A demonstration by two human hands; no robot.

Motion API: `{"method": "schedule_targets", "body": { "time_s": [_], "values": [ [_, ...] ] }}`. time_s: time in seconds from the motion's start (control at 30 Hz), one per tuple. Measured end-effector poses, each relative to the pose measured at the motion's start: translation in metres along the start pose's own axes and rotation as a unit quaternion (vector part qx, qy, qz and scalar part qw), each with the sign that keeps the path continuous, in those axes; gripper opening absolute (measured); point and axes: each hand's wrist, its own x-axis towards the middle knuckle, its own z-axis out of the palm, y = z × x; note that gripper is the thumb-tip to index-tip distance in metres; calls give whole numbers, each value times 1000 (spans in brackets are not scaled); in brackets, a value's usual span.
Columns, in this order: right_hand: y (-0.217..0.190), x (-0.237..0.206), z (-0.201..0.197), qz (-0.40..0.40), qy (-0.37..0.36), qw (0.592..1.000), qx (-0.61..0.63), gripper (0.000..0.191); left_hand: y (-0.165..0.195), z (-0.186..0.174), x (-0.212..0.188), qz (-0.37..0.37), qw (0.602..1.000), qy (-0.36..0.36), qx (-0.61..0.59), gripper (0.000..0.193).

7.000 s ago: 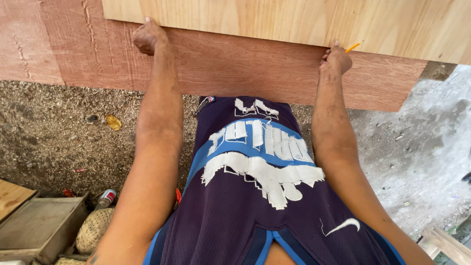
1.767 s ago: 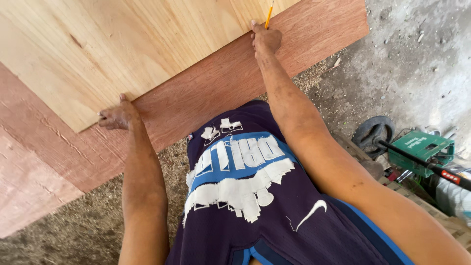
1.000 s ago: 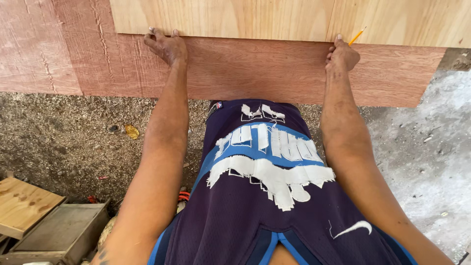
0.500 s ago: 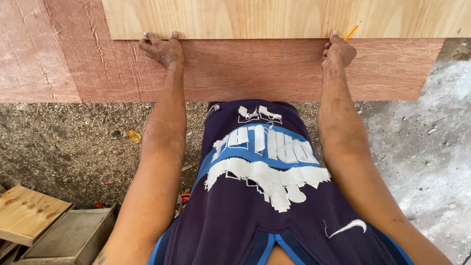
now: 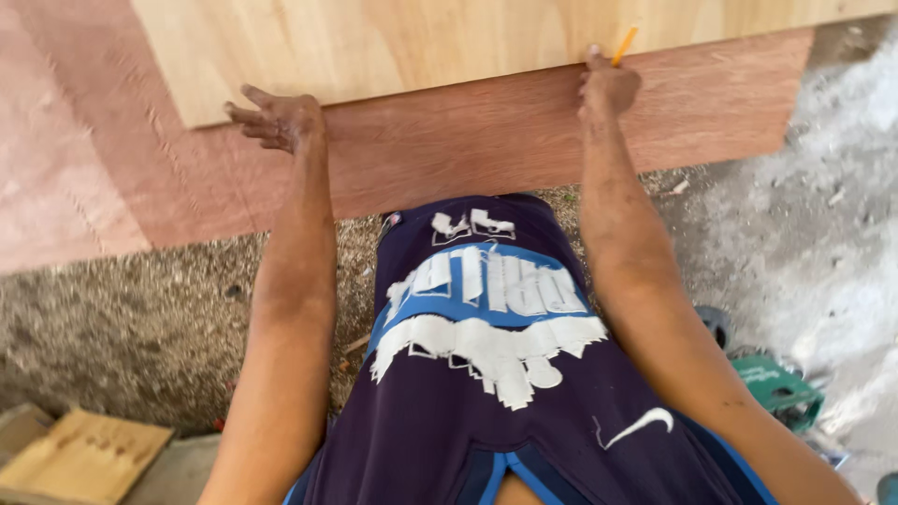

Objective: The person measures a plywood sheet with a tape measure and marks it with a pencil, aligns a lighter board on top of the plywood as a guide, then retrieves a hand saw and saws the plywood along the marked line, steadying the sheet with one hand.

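Pale light-yellow plywood sheet (image 5: 449, 37) lies flat on top of a larger reddish-brown plywood board (image 5: 524, 140), near edge running left to right across the upper part of the head view, tilted slightly up toward the right. Reddish board sticks out below it as a wide strip and also at the far left.

Left hand (image 5: 279, 120) sits at the pale sheet's near edge, close to its lower-left corner, fingers spread apart and pointing left, tips resting where the pale sheet meets the reddish board. Nothing clamped in it.

Right hand (image 5: 608, 86) is at the same edge, well apart from the left hand, further right. Its fingers are curled together, pinched on a short yellow pencil (image 5: 624, 43) that stands slanted, upper end leaning right, lying over the pale sheet. Knuckles rest on the reddish board just beside the edge.

Both forearms run down from the hands toward the camera, either side of a dark purple sleeveless jersey with blue and white print (image 5: 486, 374).

Rough grey-brown gravel ground (image 5: 140, 327) shows below the boards at left. Lighter dusty concrete floor (image 5: 823, 224) at right. Green boxy power tool (image 5: 776, 388) sits on that floor at lower right, partly hidden by the right arm. Small pale wooden offcut (image 5: 84, 458) at bottom left corner.
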Motion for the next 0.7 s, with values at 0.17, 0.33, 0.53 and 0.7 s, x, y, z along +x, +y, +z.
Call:
{"method": "schedule_targets", "body": {
  "time_s": [0.17,0.33,0.53,0.7],
  "values": [
    [-7,1,-7,12,5,999,38,31,70,14,-61,315,943,-53,-91,71],
    [-18,-4,-15,7,21,999,-35,31,154,38,-141,650,747,-137,9,71],
    [-18,9,-21,64,-1,997,-43,30,236,55,-243,814,542,-141,155,70],
    [-1,31,-30,-31,-7,993,-112,26,272,66,-285,769,513,-256,282,70]
  ]
}}
